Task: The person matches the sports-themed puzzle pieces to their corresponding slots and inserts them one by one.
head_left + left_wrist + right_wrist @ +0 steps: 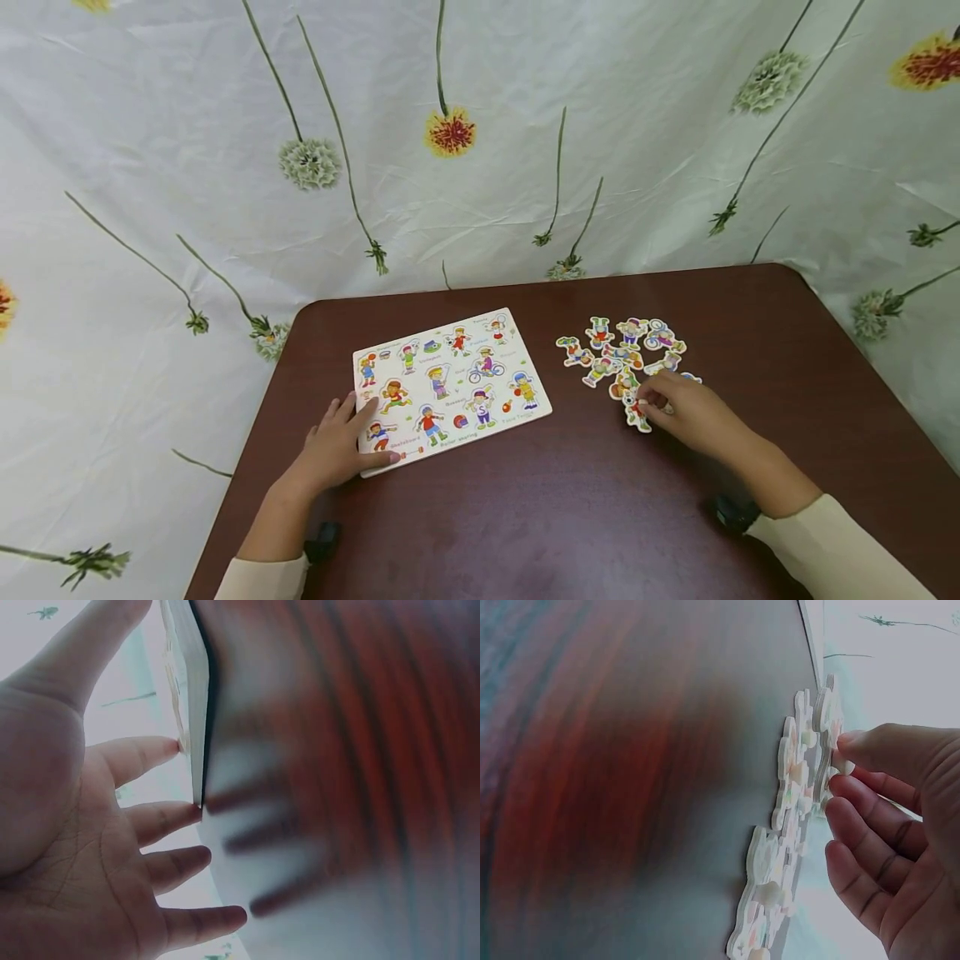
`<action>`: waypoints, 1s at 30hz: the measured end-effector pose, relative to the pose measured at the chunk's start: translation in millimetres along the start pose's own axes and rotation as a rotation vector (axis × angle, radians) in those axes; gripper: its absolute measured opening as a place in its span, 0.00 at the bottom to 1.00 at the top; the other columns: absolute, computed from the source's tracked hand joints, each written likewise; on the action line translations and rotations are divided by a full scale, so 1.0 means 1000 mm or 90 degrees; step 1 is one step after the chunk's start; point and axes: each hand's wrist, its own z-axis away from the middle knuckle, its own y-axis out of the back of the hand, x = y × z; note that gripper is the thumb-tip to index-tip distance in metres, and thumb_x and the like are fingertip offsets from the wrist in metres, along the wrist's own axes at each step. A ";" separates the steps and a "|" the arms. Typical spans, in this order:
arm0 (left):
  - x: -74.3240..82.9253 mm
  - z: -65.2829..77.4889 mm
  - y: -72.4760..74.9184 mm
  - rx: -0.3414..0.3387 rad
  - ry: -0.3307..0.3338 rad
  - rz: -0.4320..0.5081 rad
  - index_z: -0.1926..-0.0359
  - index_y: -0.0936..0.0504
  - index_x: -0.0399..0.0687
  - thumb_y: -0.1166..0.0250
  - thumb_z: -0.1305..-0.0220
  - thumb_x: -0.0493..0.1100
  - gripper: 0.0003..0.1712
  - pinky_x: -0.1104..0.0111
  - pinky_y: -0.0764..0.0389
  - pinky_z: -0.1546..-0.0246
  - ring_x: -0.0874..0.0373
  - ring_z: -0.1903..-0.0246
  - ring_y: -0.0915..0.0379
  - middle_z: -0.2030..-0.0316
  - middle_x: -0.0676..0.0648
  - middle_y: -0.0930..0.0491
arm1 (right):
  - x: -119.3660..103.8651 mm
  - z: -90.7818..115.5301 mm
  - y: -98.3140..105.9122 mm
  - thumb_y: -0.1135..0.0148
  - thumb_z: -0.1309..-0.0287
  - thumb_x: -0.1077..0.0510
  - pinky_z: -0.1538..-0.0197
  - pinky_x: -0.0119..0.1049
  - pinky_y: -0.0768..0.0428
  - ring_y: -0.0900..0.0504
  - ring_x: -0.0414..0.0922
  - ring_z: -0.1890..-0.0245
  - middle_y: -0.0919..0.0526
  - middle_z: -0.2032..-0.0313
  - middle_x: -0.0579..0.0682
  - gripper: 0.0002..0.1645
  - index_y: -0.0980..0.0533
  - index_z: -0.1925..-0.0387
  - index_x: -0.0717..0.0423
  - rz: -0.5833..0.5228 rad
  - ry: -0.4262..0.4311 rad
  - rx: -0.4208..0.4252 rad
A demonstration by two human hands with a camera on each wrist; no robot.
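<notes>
A white wooden puzzle board (450,417) with printed children playing sports lies tilted on the table. My left hand (330,446) rests at its left edge, thumb on the lower left corner and fingers extended. In the left wrist view, two fingertips meet the board's edge (196,712). Over the loose pieces, my right hand (690,417) pinches a child-shaped puzzle piece (637,417) between thumb and index finger. The right wrist view shows this pinch at a small knob (844,763), with the other fingers loosely bent. Several more puzzle pieces (602,369) lie clustered beyond.
Both items lie on a dark reddish-brown table (525,508) with rounded back corners. Behind it hangs a pale cloth (510,217) printed with flowers. A strip of bare tabletop separates the board from the pieces.
</notes>
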 end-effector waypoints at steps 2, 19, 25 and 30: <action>0.003 -0.001 -0.001 0.001 -0.010 0.000 0.27 0.41 0.45 0.30 0.51 0.67 0.57 0.27 0.46 0.41 0.25 0.29 0.57 0.28 0.28 0.49 | 0.000 -0.002 0.000 0.32 0.47 0.61 0.65 0.35 0.23 0.21 0.38 0.69 0.20 0.70 0.41 0.06 0.21 0.67 0.50 -0.001 0.002 0.007; 0.030 -0.010 -0.012 -0.025 -0.042 -0.012 0.26 0.42 0.49 0.31 0.53 0.71 0.59 0.29 0.48 0.38 0.29 0.27 0.58 0.26 0.32 0.50 | -0.009 -0.019 0.000 0.33 0.45 0.61 0.66 0.33 0.25 0.24 0.38 0.69 0.23 0.72 0.42 0.04 0.20 0.67 0.51 -0.044 0.001 0.028; 0.037 -0.012 -0.015 -0.031 -0.044 -0.003 0.26 0.42 0.51 0.32 0.53 0.72 0.59 0.31 0.49 0.36 0.30 0.27 0.60 0.25 0.33 0.52 | -0.011 -0.026 -0.001 0.33 0.44 0.60 0.65 0.33 0.25 0.25 0.38 0.70 0.23 0.71 0.42 0.03 0.20 0.67 0.50 -0.047 -0.002 0.032; 0.044 -0.013 -0.017 -0.037 -0.050 0.016 0.26 0.43 0.52 0.32 0.53 0.72 0.59 0.31 0.51 0.35 0.31 0.26 0.61 0.25 0.35 0.54 | -0.014 -0.033 -0.002 0.34 0.43 0.60 0.66 0.33 0.25 0.23 0.39 0.69 0.21 0.70 0.42 0.04 0.20 0.65 0.50 -0.061 -0.012 0.029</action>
